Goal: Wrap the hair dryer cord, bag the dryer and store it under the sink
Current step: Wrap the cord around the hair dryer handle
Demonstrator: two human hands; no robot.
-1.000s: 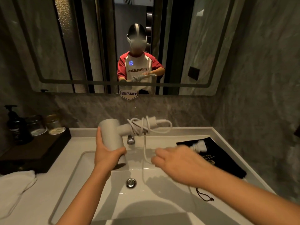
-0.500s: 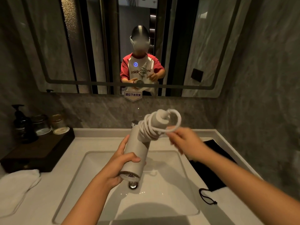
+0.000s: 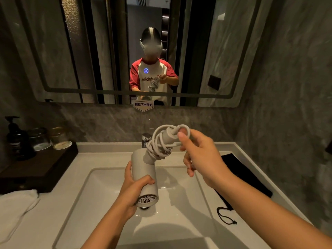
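Observation:
Above the sink basin (image 3: 179,216) I hold a white hair dryer (image 3: 143,169). My left hand (image 3: 133,191) grips its barrel, with the grille end pointing down toward me. Its handle points up and away, and the white cord (image 3: 161,141) is coiled around it in several loops. My right hand (image 3: 199,153) pinches the cord's end at the top of the handle. A black drawstring bag (image 3: 240,175) lies flat on the counter to the right of the basin, partly hidden by my right forearm.
A chrome tap (image 3: 145,139) stands behind the dryer. At the left a dark wooden tray (image 3: 36,169) holds a pump bottle (image 3: 17,139) and two glass jars (image 3: 38,139). A folded white towel (image 3: 16,211) lies at the near left. The mirror (image 3: 89,51) reflects me.
The camera has drawn closer. The dryer swung from lying sideways to barrel down with the handle up. My right hand rose from the loose cord over the basin and wound it onto the handle.

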